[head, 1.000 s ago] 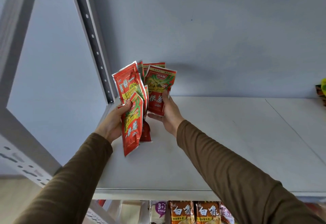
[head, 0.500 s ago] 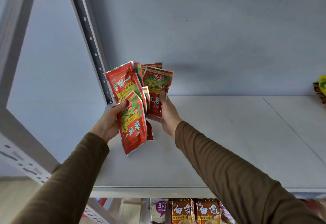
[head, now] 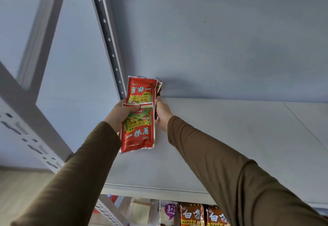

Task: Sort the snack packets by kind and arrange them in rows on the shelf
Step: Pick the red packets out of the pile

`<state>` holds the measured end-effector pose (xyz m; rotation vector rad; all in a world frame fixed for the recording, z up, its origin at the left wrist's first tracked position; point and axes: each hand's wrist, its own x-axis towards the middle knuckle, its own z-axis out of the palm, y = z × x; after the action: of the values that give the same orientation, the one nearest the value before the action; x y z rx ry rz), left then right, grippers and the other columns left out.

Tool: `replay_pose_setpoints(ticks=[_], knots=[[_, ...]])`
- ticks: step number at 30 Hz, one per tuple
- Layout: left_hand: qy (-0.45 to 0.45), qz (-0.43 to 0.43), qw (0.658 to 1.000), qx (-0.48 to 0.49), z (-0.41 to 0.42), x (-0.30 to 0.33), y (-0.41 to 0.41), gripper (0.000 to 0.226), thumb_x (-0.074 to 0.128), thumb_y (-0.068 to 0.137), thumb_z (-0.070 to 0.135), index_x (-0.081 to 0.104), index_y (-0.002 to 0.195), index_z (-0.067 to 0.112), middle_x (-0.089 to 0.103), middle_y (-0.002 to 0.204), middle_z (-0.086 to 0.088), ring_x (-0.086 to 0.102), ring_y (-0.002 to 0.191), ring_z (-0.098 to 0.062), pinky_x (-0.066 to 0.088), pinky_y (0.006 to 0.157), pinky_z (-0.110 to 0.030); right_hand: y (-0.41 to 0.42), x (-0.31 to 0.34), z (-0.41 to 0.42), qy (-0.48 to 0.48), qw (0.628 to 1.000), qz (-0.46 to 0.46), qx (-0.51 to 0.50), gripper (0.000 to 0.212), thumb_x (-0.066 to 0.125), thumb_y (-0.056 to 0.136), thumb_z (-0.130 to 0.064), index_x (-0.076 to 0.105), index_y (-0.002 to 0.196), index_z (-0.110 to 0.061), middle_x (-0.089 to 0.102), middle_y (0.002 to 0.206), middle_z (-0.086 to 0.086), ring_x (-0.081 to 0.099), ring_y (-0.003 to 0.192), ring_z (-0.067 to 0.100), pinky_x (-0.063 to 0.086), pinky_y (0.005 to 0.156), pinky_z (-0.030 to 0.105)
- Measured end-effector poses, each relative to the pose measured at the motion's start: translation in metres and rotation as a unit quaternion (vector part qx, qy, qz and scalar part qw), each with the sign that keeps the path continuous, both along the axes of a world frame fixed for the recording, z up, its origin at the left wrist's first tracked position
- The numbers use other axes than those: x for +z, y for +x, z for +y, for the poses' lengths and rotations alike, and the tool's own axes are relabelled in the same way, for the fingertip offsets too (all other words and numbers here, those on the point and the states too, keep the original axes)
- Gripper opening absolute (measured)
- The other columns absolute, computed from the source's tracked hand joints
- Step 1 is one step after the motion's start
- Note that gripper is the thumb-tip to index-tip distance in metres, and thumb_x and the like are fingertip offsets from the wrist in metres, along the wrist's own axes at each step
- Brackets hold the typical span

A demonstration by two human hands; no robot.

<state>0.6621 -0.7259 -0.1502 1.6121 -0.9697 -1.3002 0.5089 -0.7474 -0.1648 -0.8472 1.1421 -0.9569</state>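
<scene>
Our left hand (head: 122, 114) has its fingers (head: 132, 108) curled over the top edge of the front red packet (head: 139, 130), clamping the bundle, while our right hand (head: 162, 114) presses in against the stack's right side; its fingers sit behind the packets, so we cannot tell how they lie. A second ago the red snack packets (head: 141, 90) were splayed like a fan, one in each hand's reach; now they are squared into one tight, overlapping stack, the upper packet upside down and the lower one upright. We judge that this kind is now gathered and ready to be set down as a row, though nothing rests on the shelf (head: 221, 137) yet: the stack is held above its back left corner, close to the wall.

Around us, the perforated upright post (head: 110, 41) stands just left of the packets and limits how far left a row can begin. Below the shelf edge, orange packets (head: 191, 215) and a purple-labelled packet (head: 169, 212) fill the lower level.
</scene>
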Motion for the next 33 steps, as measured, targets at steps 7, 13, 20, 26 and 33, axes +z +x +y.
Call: replay_pose_setpoints(ticks=[7,13,20,26,33], knots=[[-0.031,-0.124,0.992,0.018,0.009,-0.013,0.001,0.068,0.08,0.08,0.053,0.045,0.133,0.029,0.068,0.119,0.003,0.074,0.095,-0.027,0.06,0.089,-0.052,0.01,-0.02,-0.001,-0.099,0.989,0.087,-0.069,0.052,0.028,0.103,-0.06,0.055,0.123,-0.021,0.071,0.11,0.0,0.072,0.094,0.017,0.058,0.088,0.04],[-0.041,-0.141,0.989,-0.012,0.013,-0.015,-0.008,0.051,0.064,0.096,0.048,0.041,0.138,0.031,0.069,0.12,0.002,0.074,0.086,-0.02,0.061,0.074,-0.038,0.019,-0.036,0.016,-0.115,0.99,0.061,-0.047,0.034,0.048,0.104,-0.04,0.043,0.136,-0.029,0.067,0.116,-0.003,0.071,0.096,0.016,0.059,0.086,0.041],[-0.045,-0.131,0.989,-0.046,0.013,-0.004,-0.009,0.054,0.065,0.097,0.039,0.036,0.142,0.04,0.067,0.109,0.006,0.072,0.088,-0.019,0.059,0.078,-0.038,0.019,-0.033,0.012,-0.107,0.992,0.055,-0.048,0.035,0.053,0.102,-0.036,0.044,0.135,-0.031,0.066,0.121,-0.002,0.07,0.099,0.017,0.058,0.084,0.037],[-0.084,-0.207,0.974,-0.037,0.018,-0.006,-0.014,0.047,0.068,0.094,0.045,0.046,0.134,0.034,0.066,0.114,0.006,0.069,0.086,-0.015,0.056,0.084,-0.037,0.024,-0.036,0.019,-0.132,0.988,0.036,-0.074,0.059,0.057,0.1,-0.035,0.027,0.151,-0.036,0.06,0.131,-0.006,0.065,0.11,0.014,0.056,0.091,0.04],[-0.052,-0.222,0.973,-0.033,0.019,-0.008,-0.009,0.048,0.071,0.09,0.049,0.047,0.128,0.031,0.067,0.115,0.005,0.07,0.085,-0.015,0.058,0.083,-0.038,0.026,-0.039,0.025,-0.159,0.973,0.135,-0.096,0.058,0.059,0.091,-0.046,0.033,0.143,-0.042,0.056,0.131,-0.009,0.06,0.118,0.016,0.054,0.098,0.049]])
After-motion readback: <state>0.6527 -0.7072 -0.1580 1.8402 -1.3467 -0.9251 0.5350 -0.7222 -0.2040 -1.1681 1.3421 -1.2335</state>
